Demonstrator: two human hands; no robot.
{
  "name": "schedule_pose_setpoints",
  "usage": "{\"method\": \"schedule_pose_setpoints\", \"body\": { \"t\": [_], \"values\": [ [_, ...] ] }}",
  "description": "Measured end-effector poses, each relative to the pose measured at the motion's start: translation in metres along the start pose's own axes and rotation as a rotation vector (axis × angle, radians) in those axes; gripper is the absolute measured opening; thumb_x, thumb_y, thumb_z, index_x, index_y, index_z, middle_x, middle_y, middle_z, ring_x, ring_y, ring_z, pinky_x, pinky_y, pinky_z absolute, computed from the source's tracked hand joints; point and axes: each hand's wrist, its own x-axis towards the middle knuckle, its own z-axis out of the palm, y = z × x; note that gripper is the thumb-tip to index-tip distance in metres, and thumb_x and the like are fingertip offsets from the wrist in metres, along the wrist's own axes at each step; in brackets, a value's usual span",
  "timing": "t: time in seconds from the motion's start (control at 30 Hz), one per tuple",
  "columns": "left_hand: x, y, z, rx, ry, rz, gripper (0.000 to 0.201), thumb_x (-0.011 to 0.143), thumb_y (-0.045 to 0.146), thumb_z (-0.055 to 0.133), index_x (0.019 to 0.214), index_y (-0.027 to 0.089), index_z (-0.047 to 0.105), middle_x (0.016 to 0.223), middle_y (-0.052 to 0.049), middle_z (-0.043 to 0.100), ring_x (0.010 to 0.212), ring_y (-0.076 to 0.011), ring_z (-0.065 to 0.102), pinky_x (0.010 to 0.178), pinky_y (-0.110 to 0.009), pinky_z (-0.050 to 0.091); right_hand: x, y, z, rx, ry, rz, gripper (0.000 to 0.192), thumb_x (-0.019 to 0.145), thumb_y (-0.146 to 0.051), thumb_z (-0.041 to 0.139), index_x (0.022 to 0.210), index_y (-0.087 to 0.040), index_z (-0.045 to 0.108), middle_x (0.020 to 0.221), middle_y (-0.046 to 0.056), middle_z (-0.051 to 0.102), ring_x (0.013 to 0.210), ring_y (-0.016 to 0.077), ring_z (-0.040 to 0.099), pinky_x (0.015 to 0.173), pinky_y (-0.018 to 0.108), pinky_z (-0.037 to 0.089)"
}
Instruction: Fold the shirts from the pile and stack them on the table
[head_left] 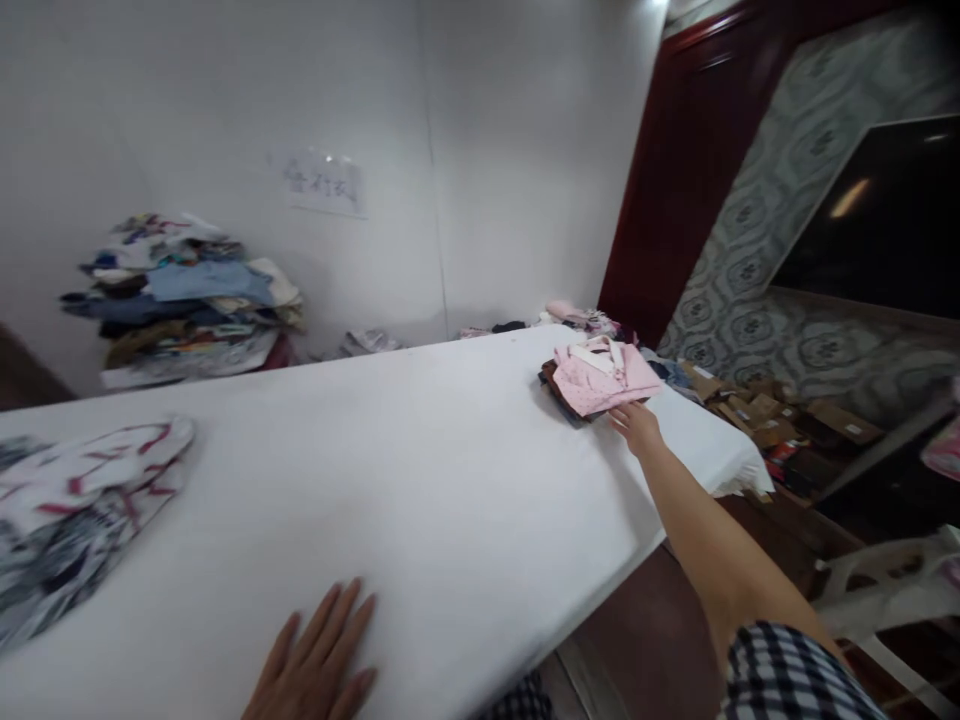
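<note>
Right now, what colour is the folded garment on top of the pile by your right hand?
Pink with small dots, folded garment, seen in the head view.

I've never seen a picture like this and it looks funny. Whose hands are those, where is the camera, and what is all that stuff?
The camera sits on a person's head and looks down, so you see that person's own two arms. The left hand lies flat and open on the white table, holding nothing. The right hand stretches far out and touches the edge of a folded pink garment that tops a small stack. It has no grip on it that I can see. At the left edge lies a patterned cloth. Behind the table, by the wall, sits a big pile of clothes.
</note>
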Motion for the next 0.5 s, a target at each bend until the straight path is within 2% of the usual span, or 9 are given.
{"method": "schedule_pose_setpoints", "body": {
  "t": [0.1,0.17,0.23,0.33,0.5],
  "values": [
    [0.008,0.009,-0.022,0.024,-0.034,-0.006,0.072,0.088,0.048,0.042,0.148,0.04,0.004,0.146,0.004,0.039,0.129,-0.0207,0.047,0.101,-0.046,0.044,-0.037,0.037,0.013,-0.213,-0.163,-0.043,0.059,0.083,-0.034,0.056,0.135,-0.012,0.041,0.134,0.019,0.052,0.119,0.0278,0.054,0.096,0.042,0.048],
    [0.01,0.011,-0.027,0.056,-0.037,0.023,0.069,0.089,0.049,0.042,0.149,0.035,0.01,0.147,0.0,0.039,0.129,-0.0223,0.047,0.102,-0.045,0.042,-0.059,0.058,0.02,-0.577,-0.336,-0.225,0.057,0.083,-0.042,0.055,0.133,-0.016,0.047,0.144,0.016,0.043,0.134,0.0298,0.037,0.108,0.048,0.034],
    [0.009,0.012,-0.028,0.078,-0.036,0.038,0.063,0.091,0.049,0.041,0.148,0.031,0.024,0.146,-0.003,0.041,0.13,-0.0234,0.046,0.103,-0.044,0.04,-0.075,0.072,0.02,-1.005,-0.433,-0.415,0.058,0.085,-0.049,0.048,0.135,-0.018,0.048,0.151,0.012,0.032,0.142,0.0308,0.02,0.113,0.054,0.019],
    [0.002,0.016,-0.03,0.06,-0.027,0.029,0.055,0.092,0.048,0.04,0.143,0.027,0.037,0.146,-0.005,0.043,0.132,-0.023,0.042,0.108,-0.042,0.034,-0.089,0.081,0.009,-1.394,-0.4,-0.481,0.062,0.089,-0.052,0.036,0.141,-0.019,0.04,0.154,0.01,0.025,0.143,0.0321,0.016,0.112,0.06,0.012],
    [-0.011,0.032,-0.045,0.017,-0.021,-0.005,0.054,0.092,0.049,0.039,0.143,0.03,0.037,0.147,-0.003,0.043,0.134,-0.0211,0.04,0.111,-0.04,0.029,-0.108,0.088,-0.013,-1.538,-0.352,-0.458,0.062,0.091,-0.053,0.028,0.146,-0.023,0.031,0.156,0.006,0.02,0.144,0.0291,0.015,0.11,0.06,0.018]
  ]
}}
